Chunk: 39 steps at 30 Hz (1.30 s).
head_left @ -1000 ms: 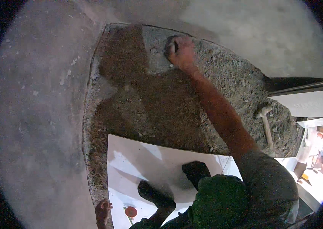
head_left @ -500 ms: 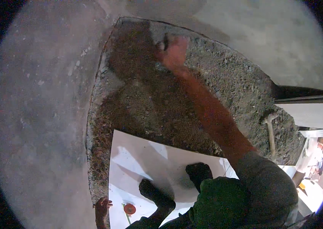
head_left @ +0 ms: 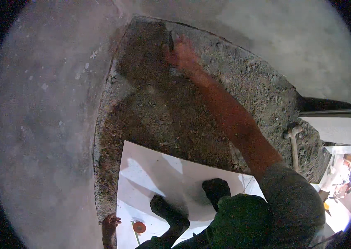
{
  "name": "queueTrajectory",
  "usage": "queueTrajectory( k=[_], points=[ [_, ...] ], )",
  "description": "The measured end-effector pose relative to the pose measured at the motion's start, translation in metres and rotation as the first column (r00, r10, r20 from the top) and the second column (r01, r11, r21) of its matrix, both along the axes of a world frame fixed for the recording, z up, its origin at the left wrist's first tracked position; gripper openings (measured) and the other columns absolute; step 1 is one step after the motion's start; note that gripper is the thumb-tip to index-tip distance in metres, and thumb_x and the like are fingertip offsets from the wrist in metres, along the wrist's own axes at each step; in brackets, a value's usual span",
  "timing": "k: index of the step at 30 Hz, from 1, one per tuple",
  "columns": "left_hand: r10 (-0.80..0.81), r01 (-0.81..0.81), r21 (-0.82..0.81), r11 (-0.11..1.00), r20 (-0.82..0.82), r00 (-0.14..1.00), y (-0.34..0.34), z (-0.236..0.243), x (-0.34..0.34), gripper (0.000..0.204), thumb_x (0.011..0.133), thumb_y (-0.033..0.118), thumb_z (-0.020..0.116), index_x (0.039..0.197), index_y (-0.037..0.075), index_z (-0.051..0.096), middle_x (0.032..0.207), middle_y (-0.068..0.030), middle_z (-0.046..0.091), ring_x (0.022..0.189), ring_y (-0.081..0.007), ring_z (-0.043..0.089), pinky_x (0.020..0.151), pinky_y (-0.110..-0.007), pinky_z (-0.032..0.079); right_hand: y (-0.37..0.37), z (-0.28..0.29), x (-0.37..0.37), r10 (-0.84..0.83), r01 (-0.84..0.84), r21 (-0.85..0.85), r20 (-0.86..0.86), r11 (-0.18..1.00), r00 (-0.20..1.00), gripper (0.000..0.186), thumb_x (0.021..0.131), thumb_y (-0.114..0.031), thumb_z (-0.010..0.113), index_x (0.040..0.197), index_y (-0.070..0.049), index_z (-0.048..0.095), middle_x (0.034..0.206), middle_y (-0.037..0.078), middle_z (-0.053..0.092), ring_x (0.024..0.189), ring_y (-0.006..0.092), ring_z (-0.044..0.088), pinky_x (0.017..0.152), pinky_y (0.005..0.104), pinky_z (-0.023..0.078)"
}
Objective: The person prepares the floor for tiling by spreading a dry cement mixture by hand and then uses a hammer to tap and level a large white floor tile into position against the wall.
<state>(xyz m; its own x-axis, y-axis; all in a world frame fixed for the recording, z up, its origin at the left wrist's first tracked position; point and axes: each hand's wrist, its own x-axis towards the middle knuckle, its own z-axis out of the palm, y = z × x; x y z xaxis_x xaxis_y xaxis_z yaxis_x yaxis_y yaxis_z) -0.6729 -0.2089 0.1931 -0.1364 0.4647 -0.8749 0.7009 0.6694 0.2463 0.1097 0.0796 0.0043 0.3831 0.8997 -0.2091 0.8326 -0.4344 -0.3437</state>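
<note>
My right hand reaches far forward, low over the rough brown-grey gravelly ground. A dark slender tool stands between its thumb and fingers. Motion blur and dim light hide the tool's exact kind. Near the lower left, my left hand rests by the border of the gravel and the smooth grey surface, its fingers loosely apart and nothing visible in them. Close to it, a round orange-red object with a thin green strip lies on a white board.
My dark-covered feet stand on the white board. To the right, a hammer with a pale handle lies on the gravel. Smooth grey surfaces border the rough patch. White panels and a brightly lit area lie at the far right.
My right hand has shifted slightly left, and the dark tool now appears thinner and more upright. The left hand stays in place. The view has moved slightly.
</note>
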Motion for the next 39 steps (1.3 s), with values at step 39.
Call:
queueTrajectory(
  k=[39],
  points=[
    [0.049, -0.049, -0.031, 0.998, -0.013, 0.999, -0.021, 0.02, 0.018, 0.044, 0.108, 0.031, 0.06, 0.13, -0.006, 0.062, 0.097, -0.0213, 0.076, 0.082, -0.026, 0.077, 0.073, -0.037, 0.06, 0.098, -0.033, -0.01, 0.11, -0.051, 0.454, -0.105, 0.889, 0.988, 0.065, 0.093, -0.033, 0.069, 0.146, 0.0, 0.05, 0.132, 0.03, 0.062, 0.123, 0.0452, 0.061, 0.105, 0.0547, 0.05]
  ],
)
